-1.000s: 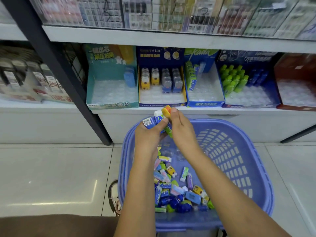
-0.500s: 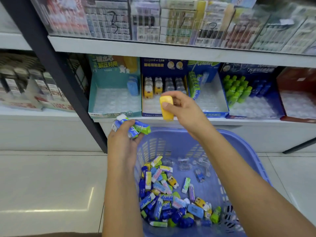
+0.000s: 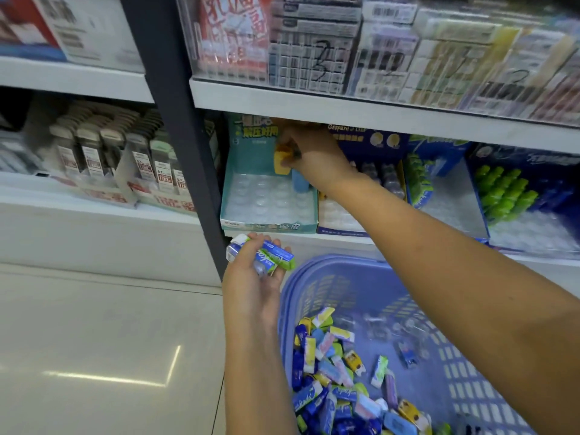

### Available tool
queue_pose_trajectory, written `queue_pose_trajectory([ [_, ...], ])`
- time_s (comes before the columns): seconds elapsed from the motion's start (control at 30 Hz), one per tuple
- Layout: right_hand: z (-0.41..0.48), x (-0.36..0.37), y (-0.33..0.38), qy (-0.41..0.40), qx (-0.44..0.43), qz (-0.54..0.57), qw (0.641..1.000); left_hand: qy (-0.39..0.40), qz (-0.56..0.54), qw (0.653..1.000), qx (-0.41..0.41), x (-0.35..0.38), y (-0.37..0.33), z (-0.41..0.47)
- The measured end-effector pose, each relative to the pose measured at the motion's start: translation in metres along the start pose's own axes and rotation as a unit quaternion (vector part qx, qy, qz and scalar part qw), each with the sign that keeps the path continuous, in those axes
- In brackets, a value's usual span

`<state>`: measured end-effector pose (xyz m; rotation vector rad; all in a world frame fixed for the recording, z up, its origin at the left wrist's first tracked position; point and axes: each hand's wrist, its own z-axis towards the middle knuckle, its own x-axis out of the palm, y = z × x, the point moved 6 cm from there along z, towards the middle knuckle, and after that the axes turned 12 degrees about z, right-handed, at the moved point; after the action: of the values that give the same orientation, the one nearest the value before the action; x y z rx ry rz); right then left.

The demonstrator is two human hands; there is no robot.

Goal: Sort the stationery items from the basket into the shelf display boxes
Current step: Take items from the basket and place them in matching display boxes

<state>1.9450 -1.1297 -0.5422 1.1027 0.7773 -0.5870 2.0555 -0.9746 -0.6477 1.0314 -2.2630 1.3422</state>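
Note:
My right hand [image 3: 309, 152] reaches into the teal display box [image 3: 266, 221] on the shelf and pinches a yellow eraser [image 3: 281, 160], held upright just left of a blue eraser [image 3: 299, 182] standing at the box's back. My left hand [image 3: 254, 277] hovers below the shelf edge, left of the basket, and grips a few blue-and-green wrapped items [image 3: 266, 254]. The blue plastic basket [image 3: 464, 309] sits on the floor below, with a heap of several mixed stationery items [image 3: 339, 387] in its near left corner.
A dark upright post [image 3: 179, 120] stands just left of the teal box. To the right are a navy box [image 3: 342, 229], a blue box [image 3: 452, 208] and a box of green items [image 3: 502, 193]. Packaged goods [image 3: 345, 51] fill the upper shelf. Pale tiled floor [image 3: 94, 340] lies left.
My right hand has carried the yellow eraser up and left from in front of the navy box into the teal box. My left hand stayed low with its items; the view shifted left.

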Motion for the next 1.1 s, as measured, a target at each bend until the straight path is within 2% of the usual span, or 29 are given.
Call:
queue_pose_trajectory([
  [0.23,0.018,0.016,-0.009,0.043,0.039,-0.045,0.997,-0.001,0.03,0.999,-0.021,-0.006,0.004,0.007],
  [0.4,0.023,0.017,-0.006,0.068,0.055,-0.129,0.988,-0.003,0.024,0.999,-0.024,-0.009,0.004,0.008],
  [0.57,0.026,0.016,-0.006,0.066,0.077,-0.13,0.986,0.018,0.024,0.999,-0.021,-0.006,0.005,0.008],
  [0.77,0.011,0.023,0.001,0.021,0.01,-0.196,0.98,0.045,0.025,0.999,-0.007,0.0,0.003,0.008],
  [0.87,0.01,0.021,0.005,0.031,-0.01,-0.23,0.973,0.05,0.027,0.998,-0.011,0.005,0.002,0.004],
  [0.93,0.007,0.018,0.006,0.06,0.016,-0.22,0.974,0.044,0.028,0.999,-0.008,0.005,0.001,0.0],
  [1.0,-0.01,0.015,0.009,0.084,0.034,-0.161,0.983,0.044,0.029,0.999,-0.002,0.007,0.001,-0.004],
  [1.1,-0.058,-0.006,0.009,-0.017,0.063,0.024,0.998,0.037,0.026,0.999,0.006,0.01,0.003,-0.009],
])
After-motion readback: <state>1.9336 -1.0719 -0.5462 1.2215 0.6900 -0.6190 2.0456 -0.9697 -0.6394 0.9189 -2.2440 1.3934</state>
